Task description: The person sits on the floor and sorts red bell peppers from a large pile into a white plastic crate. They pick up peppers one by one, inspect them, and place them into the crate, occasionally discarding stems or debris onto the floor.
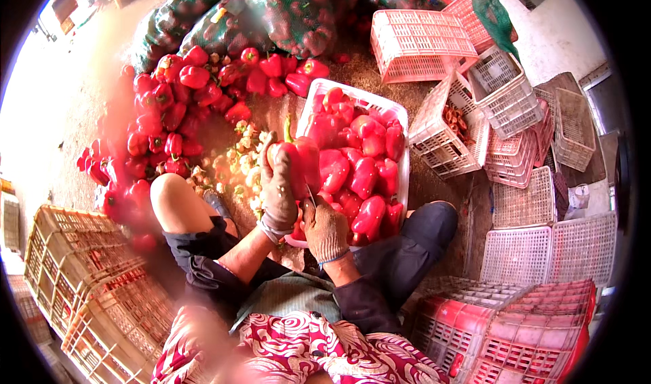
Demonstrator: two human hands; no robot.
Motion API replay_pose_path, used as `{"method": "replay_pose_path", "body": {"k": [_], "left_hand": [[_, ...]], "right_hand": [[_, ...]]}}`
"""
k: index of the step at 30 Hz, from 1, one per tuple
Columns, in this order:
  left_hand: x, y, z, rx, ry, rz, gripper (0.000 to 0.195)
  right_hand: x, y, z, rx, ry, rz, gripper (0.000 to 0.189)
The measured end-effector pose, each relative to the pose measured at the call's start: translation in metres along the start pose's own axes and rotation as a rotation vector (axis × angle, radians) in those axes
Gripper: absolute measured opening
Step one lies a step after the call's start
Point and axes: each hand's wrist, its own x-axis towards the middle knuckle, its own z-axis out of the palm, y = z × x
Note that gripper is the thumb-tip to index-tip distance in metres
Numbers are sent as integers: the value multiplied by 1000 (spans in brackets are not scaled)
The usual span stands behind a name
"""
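My left hand [279,193], in a soiled work glove, grips a red bell pepper [304,162] with its green stem pointing up. In my right hand [326,231], also gloved, is a small knife [309,195], its blade against the lower part of the pepper. Both hands are between my knees, at the near left side of a white plastic crate [374,100] filled with red bell peppers [366,173]. Pale cut-out pepper cores [249,165] with green stems lie on the floor just left of the crate. The knife's handle is hidden in my fist.
Loose red peppers [173,114] are heaped at the left. Behind them stand green mesh sacks [300,20] of peppers. Plastic crates [422,40] are stacked at the right, one holding reddish scraps [456,122]. More crates stand near left [96,277] and near right [508,333].
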Motion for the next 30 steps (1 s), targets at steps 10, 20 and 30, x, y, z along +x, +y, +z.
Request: {"method": "replay_pose_path", "body": {"k": [10, 20, 30], "left_hand": [[11, -26, -17, -463, -8, -324, 58], [24, -26, -31, -569, -11, -556, 70], [39, -11, -44, -339, 65, -210, 60]], "right_hand": [[11, 7, 8, -87, -74, 17, 21], [26, 47, 43, -230, 42, -245, 19], [2, 26, -20, -153, -59, -86, 20]]}}
